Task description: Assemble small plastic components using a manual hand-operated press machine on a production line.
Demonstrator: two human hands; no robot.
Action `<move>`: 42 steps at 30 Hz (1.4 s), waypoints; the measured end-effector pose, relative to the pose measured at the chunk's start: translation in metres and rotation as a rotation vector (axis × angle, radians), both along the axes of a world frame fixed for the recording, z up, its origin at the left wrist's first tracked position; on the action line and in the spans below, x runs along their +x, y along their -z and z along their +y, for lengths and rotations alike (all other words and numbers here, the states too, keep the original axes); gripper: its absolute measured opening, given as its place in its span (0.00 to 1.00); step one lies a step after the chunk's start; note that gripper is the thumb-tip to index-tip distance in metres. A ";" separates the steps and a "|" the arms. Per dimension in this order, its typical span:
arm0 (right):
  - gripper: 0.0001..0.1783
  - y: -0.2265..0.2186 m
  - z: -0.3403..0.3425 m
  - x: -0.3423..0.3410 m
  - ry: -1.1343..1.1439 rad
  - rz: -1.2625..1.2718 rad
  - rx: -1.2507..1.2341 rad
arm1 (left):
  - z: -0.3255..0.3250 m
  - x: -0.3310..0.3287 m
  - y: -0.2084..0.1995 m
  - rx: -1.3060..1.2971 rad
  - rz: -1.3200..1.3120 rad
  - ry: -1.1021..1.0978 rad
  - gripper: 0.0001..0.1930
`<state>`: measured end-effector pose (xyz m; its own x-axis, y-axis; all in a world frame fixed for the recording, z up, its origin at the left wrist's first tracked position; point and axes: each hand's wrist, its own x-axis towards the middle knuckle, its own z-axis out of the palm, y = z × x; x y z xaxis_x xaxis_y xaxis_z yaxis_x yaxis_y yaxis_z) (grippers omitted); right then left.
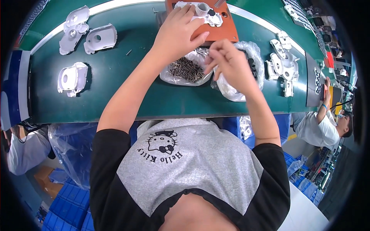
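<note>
My left hand (178, 32) reaches to the orange fixture (227, 31) at the far edge of the bench. Its fingers lie stretched over the left end of a white plastic housing (216, 20), the thumb spread apart; fingertip contact is partly hidden. A grey-white cylindrical piece (202, 9) stands upright on the housing. My right hand (230, 64) hovers between two clear bags, fingers curled and thumb and fingertips together, slightly blurred. Whatever they may pinch is too small to make out. Nearest to those fingertips is the bag of screws (187, 71).
Right of the screws sits a bag of small black parts (252, 65). White housings (72, 79) lie at the bench's left, and several white parts (283, 65) cluster at its right. A loose screw (129, 52) lies left of my forearm. Another person (318, 127) works at the right.
</note>
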<state>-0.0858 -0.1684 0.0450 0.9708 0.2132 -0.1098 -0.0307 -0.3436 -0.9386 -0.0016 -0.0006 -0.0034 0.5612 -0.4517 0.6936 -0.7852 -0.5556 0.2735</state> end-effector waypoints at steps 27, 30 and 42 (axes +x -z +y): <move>0.13 0.005 -0.041 0.100 0.146 -0.304 -0.082 | 0.000 -0.001 0.003 -0.021 0.048 -0.021 0.16; 0.13 0.008 -0.043 0.100 0.158 -0.300 -0.045 | 0.000 -0.002 0.002 -0.018 0.050 -0.021 0.16; 0.11 0.017 -0.033 0.116 0.170 -0.399 -0.135 | -0.002 0.001 0.003 -0.039 -0.024 -0.024 0.15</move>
